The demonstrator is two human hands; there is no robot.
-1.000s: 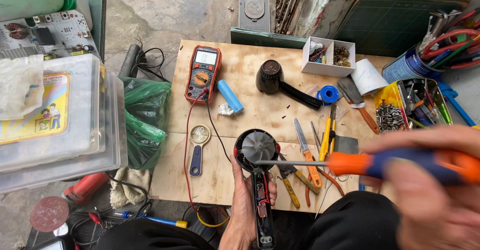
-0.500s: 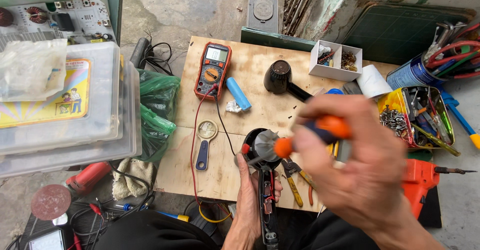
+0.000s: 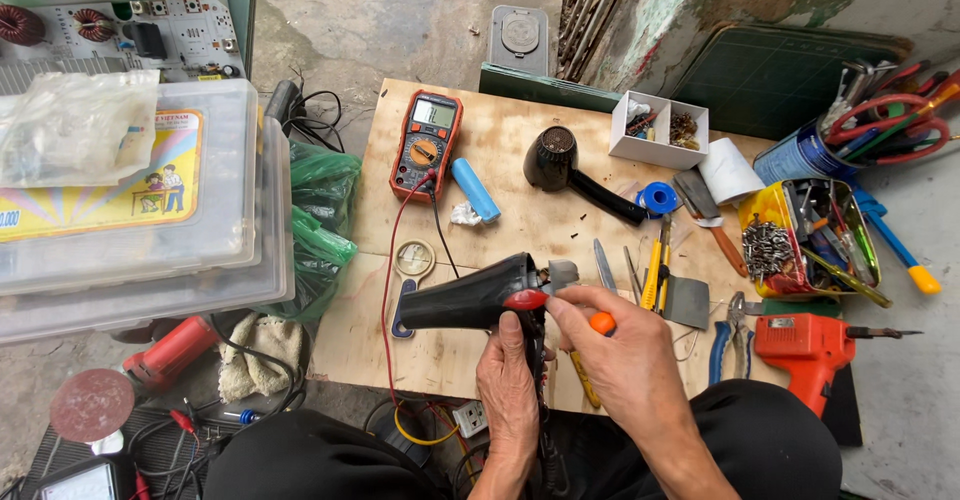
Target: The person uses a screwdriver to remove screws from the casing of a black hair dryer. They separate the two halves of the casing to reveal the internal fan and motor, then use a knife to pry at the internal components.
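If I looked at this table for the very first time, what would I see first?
Right in the middle, the left hand grips a black hair dryer body lying sideways, while the right hand holds an orange-handled screwdriver at its open end. Behind them on the plywood board lies a red and black multimeter, and a bright orange power drill rests at the right.

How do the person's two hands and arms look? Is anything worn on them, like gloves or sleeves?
Both are bare. The left hand and the right hand have no gloves, and I see no rings or watch. Both forearms are uncovered as far as the picture shows, so no sleeves appear. Veins and creased knuckles show on the backs of the hands.
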